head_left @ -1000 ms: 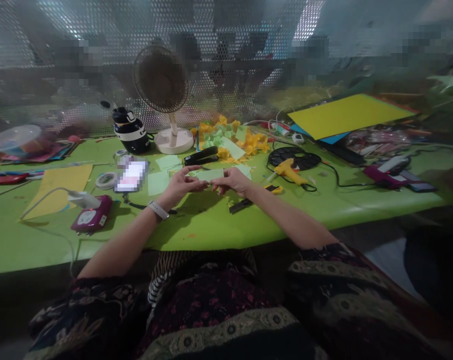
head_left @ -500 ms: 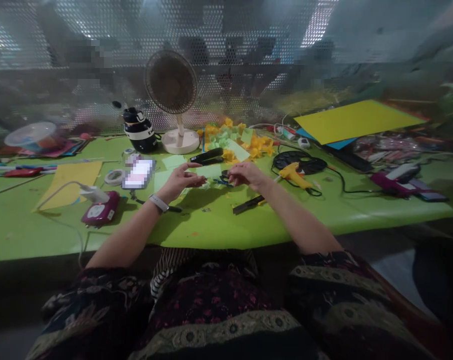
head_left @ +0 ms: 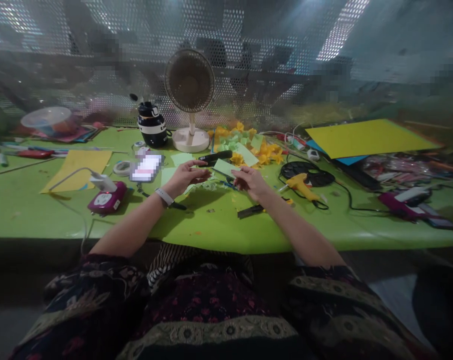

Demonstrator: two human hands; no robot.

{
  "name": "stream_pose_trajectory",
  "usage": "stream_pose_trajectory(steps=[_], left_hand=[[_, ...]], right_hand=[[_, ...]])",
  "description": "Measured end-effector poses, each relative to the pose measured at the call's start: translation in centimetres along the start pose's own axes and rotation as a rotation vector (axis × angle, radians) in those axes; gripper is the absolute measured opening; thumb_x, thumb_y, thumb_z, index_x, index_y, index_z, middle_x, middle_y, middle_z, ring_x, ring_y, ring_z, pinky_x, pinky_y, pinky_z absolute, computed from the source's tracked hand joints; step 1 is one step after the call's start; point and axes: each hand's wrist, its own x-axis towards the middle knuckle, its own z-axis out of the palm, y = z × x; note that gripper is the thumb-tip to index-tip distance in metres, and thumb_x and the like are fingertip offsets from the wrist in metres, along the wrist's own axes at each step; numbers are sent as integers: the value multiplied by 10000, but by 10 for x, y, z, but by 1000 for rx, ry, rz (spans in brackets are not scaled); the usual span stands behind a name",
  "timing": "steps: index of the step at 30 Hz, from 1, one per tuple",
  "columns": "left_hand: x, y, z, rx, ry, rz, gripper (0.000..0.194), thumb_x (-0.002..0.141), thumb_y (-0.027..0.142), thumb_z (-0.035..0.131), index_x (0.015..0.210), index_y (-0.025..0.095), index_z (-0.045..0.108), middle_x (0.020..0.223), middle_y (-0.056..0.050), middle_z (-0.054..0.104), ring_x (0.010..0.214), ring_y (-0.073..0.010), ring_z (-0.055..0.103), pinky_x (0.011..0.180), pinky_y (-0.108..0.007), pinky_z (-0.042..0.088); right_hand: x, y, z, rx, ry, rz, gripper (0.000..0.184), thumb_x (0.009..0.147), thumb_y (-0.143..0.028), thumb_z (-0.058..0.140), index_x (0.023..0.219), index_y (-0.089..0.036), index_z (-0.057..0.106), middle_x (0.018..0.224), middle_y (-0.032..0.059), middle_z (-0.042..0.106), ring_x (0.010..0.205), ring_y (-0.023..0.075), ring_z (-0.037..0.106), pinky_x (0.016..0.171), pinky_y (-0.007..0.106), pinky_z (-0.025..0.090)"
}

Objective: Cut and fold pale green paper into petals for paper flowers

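My right hand (head_left: pixel 251 181) pinches a small light green paper piece (head_left: pixel 224 168) by its right end, holding it tilted above the table. My left hand (head_left: pixel 188 177), with a pale band on its wrist, is to the left of that paper with thumb and fingers apart, nothing visible between them. Below the hands lie cut light green paper scraps (head_left: pixel 207 185). A blue-handled item, partly hidden, is by my right fingertips. A black stapler (head_left: pixel 219 156) lies just behind the paper. Close to my right wrist is a dark tool with yellow parts (head_left: pixel 251 210).
Orange and green paper pieces (head_left: pixel 266 155) are heaped behind the hands, near a fan (head_left: pixel 190 140) and bottle (head_left: pixel 153 132). At right are a yellow glue gun (head_left: pixel 301 185) and black palette (head_left: pixel 320 176). Left are a phone (head_left: pixel 146 168), tape roll (head_left: pixel 121 168) and purple power adapter (head_left: pixel 106 200).
The light green paper is now clear of my left hand and raised and tilted in my right fingers. The whole view has shifted, moving the table items rightward in the picture.
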Motion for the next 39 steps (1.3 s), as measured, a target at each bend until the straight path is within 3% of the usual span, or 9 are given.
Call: stream_pose_trajectory(steps=[4,11,13,15,19,24,30,34,39], left_hand=[[-5,-12,19,-81,-11,-98,327,870,379,770,1024,98,710,954,-137,792,876,-191,768,854,-342,620],[-6,-16,21,-108,37,-135,202,815,207,813,728,111,659,692,-33,731,667,-102,703,823,-289,605],[-6,-12,16,-99,20,-150,151,840,180,777,762,109,668,692,-40,731,662,-108,705,792,-283,605],[-6,-8,14,-82,-2,-168,129,849,161,754,771,109,665,690,-49,731,648,-115,706,751,-272,601],[-6,-7,15,-39,-47,-214,136,863,155,733,758,108,660,694,-67,733,624,-115,698,704,-255,586],[-3,-12,13,-21,-102,-242,192,821,141,786,705,110,637,661,-39,704,600,-94,678,691,-231,575],[-2,-14,12,15,-136,-153,264,727,149,876,674,107,620,634,-8,680,578,-66,649,698,-224,580],[-3,-15,14,93,-165,-111,298,679,224,917,685,102,646,686,-49,730,648,-114,702,774,-303,612],[-7,-20,21,151,-235,-18,385,619,384,942,767,108,717,797,-91,781,732,-161,744,789,-330,625]], right_hand=[[-3,5,9,26,25,47,303,762,-381,839,728,-180,616,589,-16,695,391,55,550,390,160,424],[-16,3,16,-215,-244,70,220,843,-341,768,766,-160,669,703,38,734,497,83,631,491,194,515],[-16,1,10,-305,-298,-8,203,838,-340,755,792,-162,669,701,37,717,526,101,634,516,219,530],[-14,2,3,-382,-218,-172,176,804,-297,757,888,-167,674,709,14,689,551,106,613,529,229,525],[-8,8,-5,-539,-180,-507,486,769,-199,719,1251,-205,655,885,8,692,567,87,534,537,234,484],[-9,12,2,-710,-276,-738,205,875,-237,642,999,-274,801,886,35,709,800,166,640,778,325,552],[-14,13,5,-760,-212,-724,172,886,-260,686,981,-314,818,918,42,708,848,189,652,798,335,562],[-13,16,7,-744,-113,-743,97,881,-305,718,886,-297,814,887,46,672,855,200,633,786,344,559],[-14,15,14,-613,52,-723,302,847,-528,741,797,-230,756,1043,92,647,952,221,628,755,342,558]])
